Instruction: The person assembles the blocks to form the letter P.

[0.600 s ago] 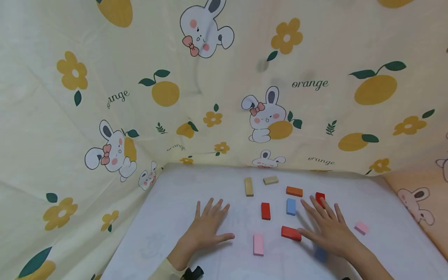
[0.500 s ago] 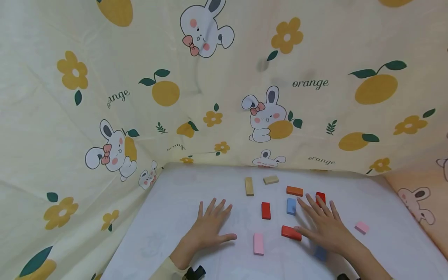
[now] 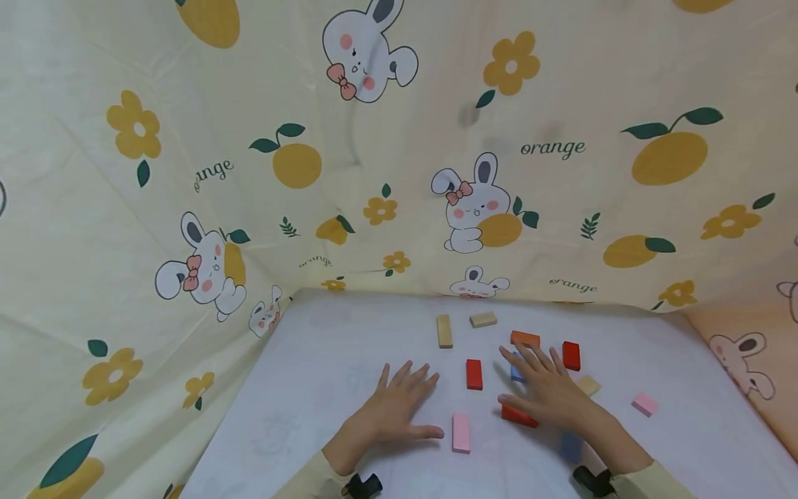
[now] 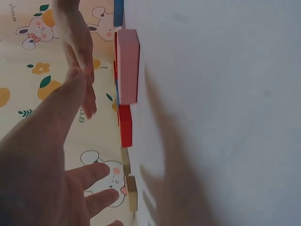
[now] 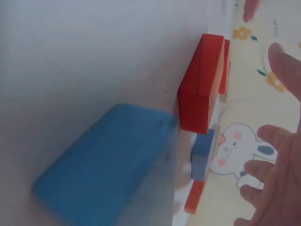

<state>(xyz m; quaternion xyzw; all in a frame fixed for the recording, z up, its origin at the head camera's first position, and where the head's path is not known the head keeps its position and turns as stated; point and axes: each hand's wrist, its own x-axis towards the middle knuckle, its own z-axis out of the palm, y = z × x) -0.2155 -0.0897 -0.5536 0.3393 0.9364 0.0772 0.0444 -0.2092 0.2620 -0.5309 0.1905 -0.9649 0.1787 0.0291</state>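
My left hand [image 3: 399,412] hovers above the table with its fingers spread and holds nothing. Just right of its thumb lies a pink block [image 3: 460,433]. A red block [image 3: 474,374] lies between the two hands. With fingers also spread, my right hand [image 3: 551,395] hovers over another red block [image 3: 516,416] and partly hides a blue block [image 3: 516,367]. Under its wrist side is a second blue block [image 3: 570,447], large and near in the right wrist view. A beige block [image 3: 588,385] shows beside the right hand. In the left wrist view, a gap separates the left hand from the pink block [image 4: 128,68].
Toward the back lie two beige blocks [image 3: 445,331], an orange block [image 3: 525,338] and a red block [image 3: 571,355]. A small pink block [image 3: 645,404] lies at the right. A rabbit-and-orange patterned curtain [image 3: 399,159] stands behind the white table [image 3: 299,388].
Both hands have moved toward each other, the left one rightward and the right one leftward. The beige block beside the right hand has come into view. The blocks have stayed in place.
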